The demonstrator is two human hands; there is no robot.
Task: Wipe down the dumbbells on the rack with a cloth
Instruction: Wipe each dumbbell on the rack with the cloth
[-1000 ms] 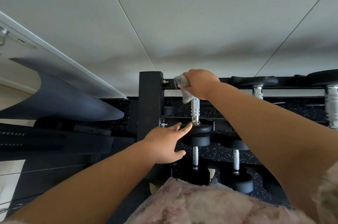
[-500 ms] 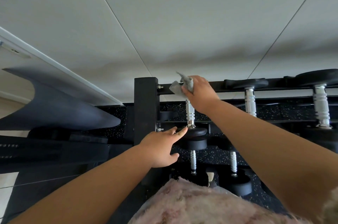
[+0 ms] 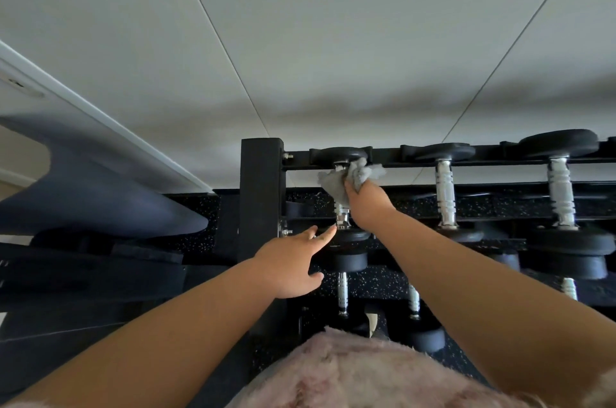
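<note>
Dumbbells in a row on the top tier of the black rack, chrome ribbed handles pointing away. Leftmost dumbbell right beside the rack's upright, far head up against the back rail. Grey cloth bunched round the far part of its handle, just under that far head. Right hand gripping the cloth, fingers curled round it and the handle underneath. Left hand lower down, holding nothing, fingers stretched out fairly straight, thumb stuck out to the side. Index tip right at the collar on the near end of the same handle, touching or just shy, can't tell. More weights on the tier below, with speckled black floor showing between. Plain white wall behind it all. Fuzzy pink top along the bottom edge.
</note>
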